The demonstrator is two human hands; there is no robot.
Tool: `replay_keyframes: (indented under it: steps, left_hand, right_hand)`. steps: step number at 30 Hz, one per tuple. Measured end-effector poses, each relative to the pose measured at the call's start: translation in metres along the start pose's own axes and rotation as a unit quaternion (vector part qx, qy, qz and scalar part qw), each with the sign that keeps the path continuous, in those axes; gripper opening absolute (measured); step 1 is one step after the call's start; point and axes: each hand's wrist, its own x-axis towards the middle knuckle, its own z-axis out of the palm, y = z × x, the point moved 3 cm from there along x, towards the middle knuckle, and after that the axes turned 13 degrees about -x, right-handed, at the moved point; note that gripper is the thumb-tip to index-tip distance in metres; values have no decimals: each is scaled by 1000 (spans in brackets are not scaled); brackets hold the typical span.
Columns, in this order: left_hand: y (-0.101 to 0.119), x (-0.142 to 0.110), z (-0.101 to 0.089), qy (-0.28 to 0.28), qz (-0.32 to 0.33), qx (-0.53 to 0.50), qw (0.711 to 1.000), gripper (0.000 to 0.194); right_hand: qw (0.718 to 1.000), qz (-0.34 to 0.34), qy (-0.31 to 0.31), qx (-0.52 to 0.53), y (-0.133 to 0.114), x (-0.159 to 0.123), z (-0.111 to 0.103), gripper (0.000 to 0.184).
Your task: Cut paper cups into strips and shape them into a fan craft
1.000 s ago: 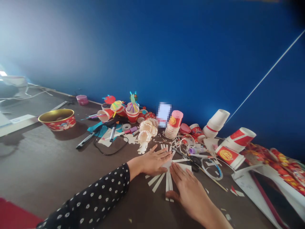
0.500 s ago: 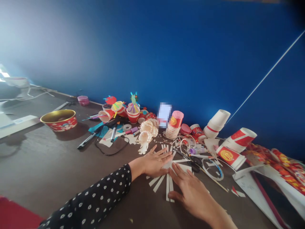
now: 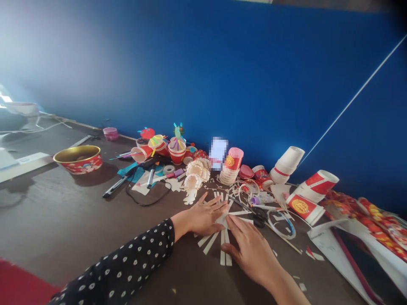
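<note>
My left hand (image 3: 203, 216) lies flat with its fingers spread over the inner ends of white paper strips (image 3: 224, 250), which fan out like a star on the dark table (image 3: 95, 224). My right hand (image 3: 249, 250) rests beside it, its fingertips pressing the strips near their crossing. The centre of the fan is mostly hidden under my fingers. Neither hand lifts anything. Black scissors (image 3: 258, 216) lie just beyond my right fingertips, among loops of thin white paper (image 3: 281, 224).
Behind my hands stand cream paper flowers (image 3: 193, 176), stacked paper cups (image 3: 233, 163), and red-and-white cups (image 3: 314, 190) against a blue wall (image 3: 222, 72). A craft knife (image 3: 114, 187), pens, and a gold-rimmed red tin (image 3: 78, 159) lie to the left. Wrapping material (image 3: 375, 224) sits at right.
My right hand has shifted slightly toward the centre of the strips. My left hand and the paper fan stay nearly where they were, and the view has moved only a little.
</note>
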Motion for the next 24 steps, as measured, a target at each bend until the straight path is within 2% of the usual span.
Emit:
replay_keyframes:
  steps: [5,12,19,24]
  left_hand:
    - [2,-1,-2,5,1,-6,1000,62]
    - [3,-1,-3,8,-5,-13,1000,62]
    - [-1,0,0,8,-5,-11,1000,63]
    - [0,0,0,9,-6,-16,1000,64]
  right_hand:
    - [999,14,32,-29,-10,6,-2,48]
    - [999,35,-9,-34,-13,5,2,64]
    - [998,25,-45,-33,-9,4,9,76]
    - [999,13,-46,-21,-7,5,10,75]
